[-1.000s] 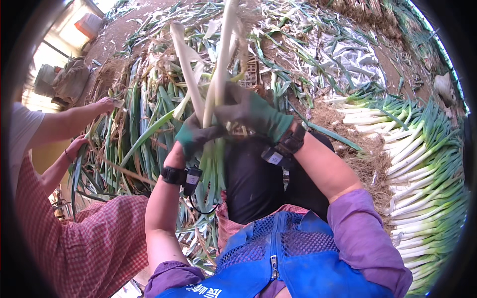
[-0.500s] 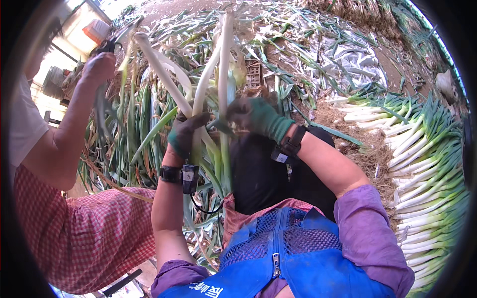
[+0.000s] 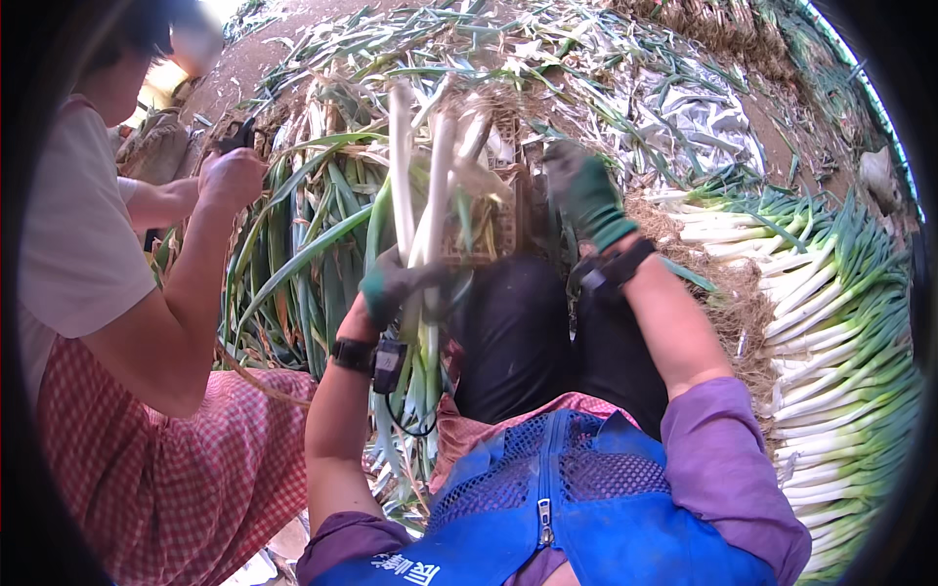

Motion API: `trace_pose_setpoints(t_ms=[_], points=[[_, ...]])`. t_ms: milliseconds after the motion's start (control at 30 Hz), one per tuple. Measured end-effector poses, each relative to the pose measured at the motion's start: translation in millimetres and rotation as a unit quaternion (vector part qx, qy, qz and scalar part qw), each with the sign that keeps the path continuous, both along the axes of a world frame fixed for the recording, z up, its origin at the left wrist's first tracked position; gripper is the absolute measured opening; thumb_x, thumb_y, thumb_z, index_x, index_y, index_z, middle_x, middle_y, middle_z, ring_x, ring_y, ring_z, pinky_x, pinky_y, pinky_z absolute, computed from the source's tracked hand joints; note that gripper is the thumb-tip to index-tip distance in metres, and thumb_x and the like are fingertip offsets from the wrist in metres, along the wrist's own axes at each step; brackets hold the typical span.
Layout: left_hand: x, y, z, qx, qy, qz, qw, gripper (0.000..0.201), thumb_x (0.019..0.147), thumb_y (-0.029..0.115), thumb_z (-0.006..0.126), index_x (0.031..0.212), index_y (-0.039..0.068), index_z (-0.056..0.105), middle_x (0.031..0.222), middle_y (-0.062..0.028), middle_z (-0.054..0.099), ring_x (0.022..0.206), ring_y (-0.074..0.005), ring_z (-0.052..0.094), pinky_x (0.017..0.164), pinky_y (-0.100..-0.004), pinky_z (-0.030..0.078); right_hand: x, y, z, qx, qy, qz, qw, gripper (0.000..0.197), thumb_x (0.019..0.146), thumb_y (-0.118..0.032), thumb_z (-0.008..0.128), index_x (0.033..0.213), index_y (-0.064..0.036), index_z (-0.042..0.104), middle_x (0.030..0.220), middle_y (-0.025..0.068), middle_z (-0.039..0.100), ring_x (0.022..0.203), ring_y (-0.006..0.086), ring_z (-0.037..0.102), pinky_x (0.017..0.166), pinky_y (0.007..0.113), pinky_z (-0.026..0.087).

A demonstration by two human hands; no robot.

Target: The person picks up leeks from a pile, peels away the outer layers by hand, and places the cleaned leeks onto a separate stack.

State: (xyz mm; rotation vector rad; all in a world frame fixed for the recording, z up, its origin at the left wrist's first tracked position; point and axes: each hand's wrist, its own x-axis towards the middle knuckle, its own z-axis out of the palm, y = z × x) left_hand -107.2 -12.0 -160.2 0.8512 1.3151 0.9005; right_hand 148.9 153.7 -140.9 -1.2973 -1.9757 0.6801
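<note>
Several long green onions point(image 3: 437, 186) stand upright in my left hand point(image 3: 394, 283). That gloved hand is closed around their shafts, white root ends up and green leaves hanging down past my wrist. A loose, pale outer layer point(image 3: 481, 179) hangs beside the white shafts, blurred. My right hand point(image 3: 584, 190), in a green and dark glove, is raised to the right of the bunch and apart from it. Motion smears its fingers, so I cannot make out their pose or anything in them.
A person at the left holds a black-handled tool point(image 3: 234, 135). Unpeeled green onions point(image 3: 303, 244) lie heaped before that person. A row of cleaned green onions point(image 3: 821, 342) lies at the right. Stripped leaves point(image 3: 430, 44) and a white sheet point(image 3: 699, 122) cover the far ground, beyond a crate point(image 3: 503, 230).
My right hand has moved away from the onions, up and to the right. The onions in my left hand stand closer together. The other person's arm has come lower and toward the heap.
</note>
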Motion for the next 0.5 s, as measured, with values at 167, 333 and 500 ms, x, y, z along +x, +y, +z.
trace_pose_setpoints(t_ms=[167,333,500], points=[[-6,-13,2,-0.028,-0.046,-0.015,0.998,0.038,0.075,0.008,0.075,0.11,-0.001,0.063,0.097,-0.0058,0.067,0.086,-0.0151,0.063,0.081,-0.0294,0.051,8,20,-20,0.094,-0.04,0.124,0.987,0.06,0.08,-0.029,0.073,0.127,-0.0015,0.047,0.107,0.0204,0.062,0.103,0.0277,0.061,0.094,0.037,0.047],[45,-11,5,0.014,0.006,-0.046,0.999,0.037,0.072,0.007,0.077,0.104,0.002,0.061,0.087,-0.0017,0.064,0.077,-0.0109,0.061,0.072,-0.0266,0.051,-40,-4,-17,-0.047,-0.152,0.317,0.935,0.074,0.08,-0.022,0.075,0.141,-0.0026,0.037,0.134,0.0193,0.05,0.115,0.028,0.057,0.096,0.035,0.049],[56,-22,-2,0.037,0.01,-0.013,0.999,0.042,0.07,0.006,0.079,0.108,0.005,0.06,0.09,0.0004,0.063,0.077,-0.0093,0.059,0.072,-0.0246,0.05,-33,-19,-7,-0.008,0.243,0.385,0.891,0.03,0.091,-0.009,0.057,0.12,-0.0035,0.062,0.109,0.011,0.068,0.1,0.0219,0.066,0.087,0.034,0.054]])
